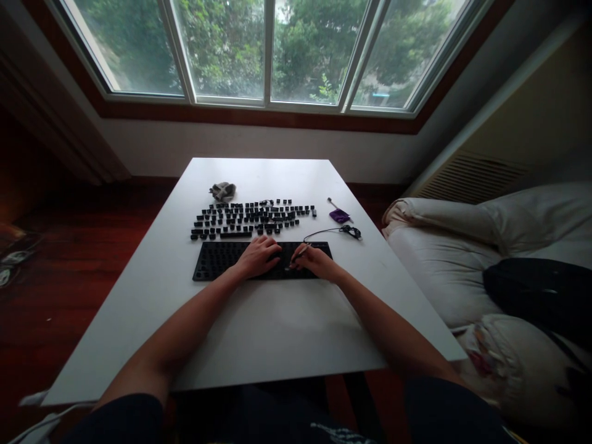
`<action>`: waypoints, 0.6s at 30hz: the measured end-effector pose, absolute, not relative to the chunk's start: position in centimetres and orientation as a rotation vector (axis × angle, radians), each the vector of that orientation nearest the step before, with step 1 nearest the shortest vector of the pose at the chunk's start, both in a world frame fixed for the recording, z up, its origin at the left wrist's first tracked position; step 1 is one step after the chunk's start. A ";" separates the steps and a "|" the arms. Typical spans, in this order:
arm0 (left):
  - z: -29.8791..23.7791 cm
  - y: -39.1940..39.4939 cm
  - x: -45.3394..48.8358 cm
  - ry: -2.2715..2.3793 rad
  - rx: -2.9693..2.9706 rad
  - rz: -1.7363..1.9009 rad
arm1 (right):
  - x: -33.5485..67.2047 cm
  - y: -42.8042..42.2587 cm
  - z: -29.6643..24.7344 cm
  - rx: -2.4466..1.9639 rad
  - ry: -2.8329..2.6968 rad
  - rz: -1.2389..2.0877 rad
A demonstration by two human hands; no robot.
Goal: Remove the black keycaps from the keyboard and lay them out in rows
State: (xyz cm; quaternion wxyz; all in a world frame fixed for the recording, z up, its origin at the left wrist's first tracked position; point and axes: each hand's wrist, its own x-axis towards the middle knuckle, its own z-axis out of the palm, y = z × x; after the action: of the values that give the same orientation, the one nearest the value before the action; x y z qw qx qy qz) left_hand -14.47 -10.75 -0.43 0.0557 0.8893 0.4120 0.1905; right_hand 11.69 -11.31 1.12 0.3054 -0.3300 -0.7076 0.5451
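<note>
A black keyboard (222, 259) lies on the white table (259, 333), its keycaps off over at least the left part. My left hand (259, 256) rests on the middle of the keyboard, palm down, fingers stretched out and holding nothing visible. Just right of it, my right hand (314, 259) pinches a thin, dark, pen-like tool (301, 251) whose lower end meets the keyboard. The tool's exact kind is too small to make out. Behind the keyboard, loose black keycaps (252, 216) stand in rows, a long spacebar cap (235, 235) in the nearest row.
A crumpled grey cloth (222, 191) lies behind the keycaps at left. To their right are a purple cloth or pouch (339, 215), a thin stick with a dark tip (332, 202) and a coiled black cable (350, 232). A pale sofa (430, 259) borders the table's right side.
</note>
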 end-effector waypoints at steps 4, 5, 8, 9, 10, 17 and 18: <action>-0.2 -10.9 -14.6 1.232 2.672 0.593 | 11.4 -10.5 -0.5 -0.840 -1.594 1.569; -0.1 -11.0 -14.6 1.217 2.659 0.608 | 11.3 -10.3 -0.6 -0.845 -1.577 1.559; 0.3 -10.9 -14.5 1.149 2.568 0.701 | 10.9 -9.8 -0.4 -0.901 -1.490 1.467; 0.4 -10.8 -14.3 1.135 2.520 0.739 | 10.7 -9.6 -0.3 -0.919 -1.459 1.434; 0.5 -10.7 -14.1 1.129 2.469 0.774 | 10.6 -9.4 -0.2 -0.930 -1.435 1.403; -0.2 -9.6 -12.7 1.194 2.243 0.959 | 9.6 -7.6 -0.4 -0.882 -1.399 1.311; -0.4 -9.5 -12.7 1.211 2.224 0.986 | 9.4 -7.4 -0.6 -0.875 -1.399 1.305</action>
State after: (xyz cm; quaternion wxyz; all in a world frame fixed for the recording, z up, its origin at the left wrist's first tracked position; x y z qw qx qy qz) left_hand -12.71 -9.53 -0.37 0.2104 0.8000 0.4356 0.3548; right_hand 9.38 -7.38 -0.55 0.4959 -0.3611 -0.5775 0.5387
